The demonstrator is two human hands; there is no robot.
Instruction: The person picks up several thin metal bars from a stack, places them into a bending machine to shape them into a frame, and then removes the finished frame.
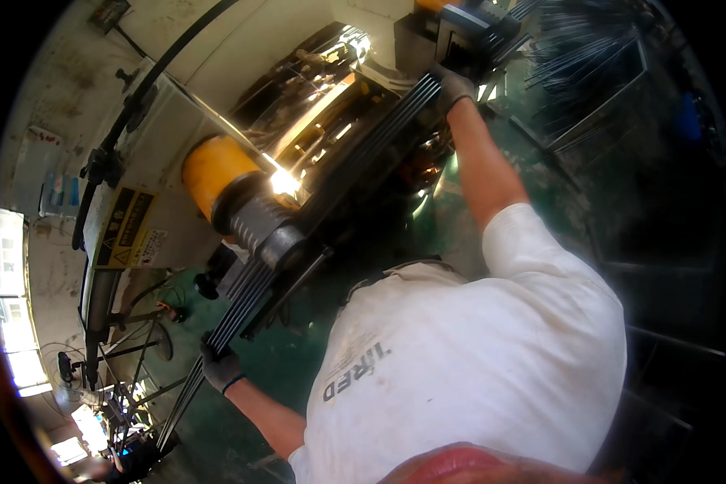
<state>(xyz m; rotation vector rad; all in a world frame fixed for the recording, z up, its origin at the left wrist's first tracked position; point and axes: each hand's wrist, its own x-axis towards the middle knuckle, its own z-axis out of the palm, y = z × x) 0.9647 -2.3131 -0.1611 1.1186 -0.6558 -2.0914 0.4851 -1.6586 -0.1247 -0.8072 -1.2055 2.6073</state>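
A bundle of several long, thin metal rods slants from the lower left up toward the upper right, passing by the machine's front. My left hand, in a grey glove, is closed around the rods low on the left. Farther off at the upper right, my right hand, also gloved in grey, is closed on the bundle; its fingertips are partly hidden. Between my hands stands a machine head with a yellow cylinder and a ribbed metal collar, close above the rods.
Bright light glares inside the machine's opening. A yellow and black warning label is on its pale housing. More thin rods lie in a rack at the upper right. A thick black hose curves along the left, above a stand with a wheel.
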